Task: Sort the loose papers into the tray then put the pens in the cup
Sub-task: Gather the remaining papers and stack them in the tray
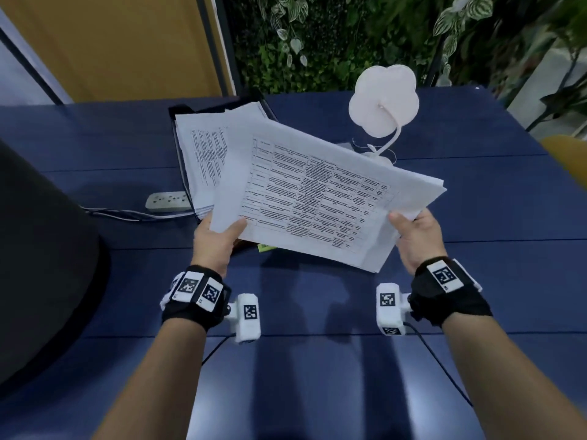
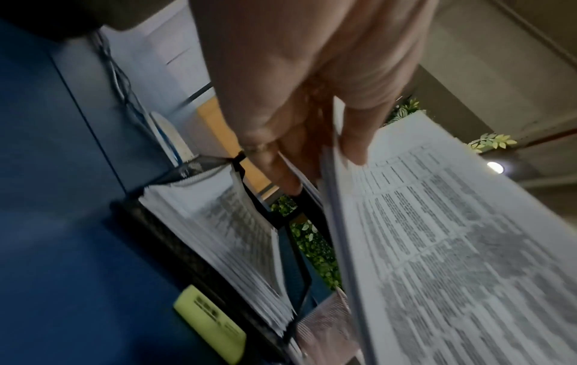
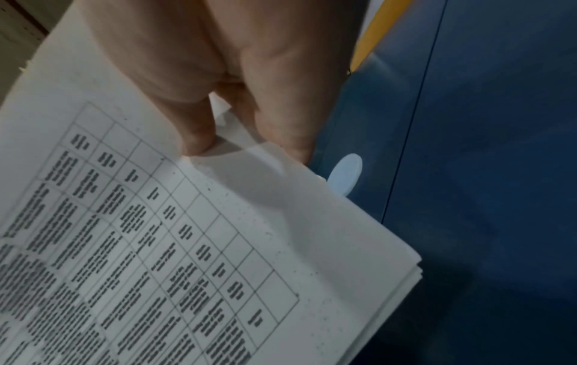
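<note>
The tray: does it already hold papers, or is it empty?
Already holding papers. The black tray carries a printed stack, while both hands, left hand and right hand, hold another stack above the table.

Paper, mesh and matt surfaces

The held sheets (image 1: 317,198) are seen as thin white matt paper printed with black tables; the stack in the tray (image 2: 193,249) is of the same paper, and the tray wall looks like black mesh. The table (image 1: 317,360) is shown as smooth blue board with a faint sheen. The lamp (image 1: 382,100) appears as matt white plastic, the wristbands (image 1: 451,296) as black cloth.
</note>
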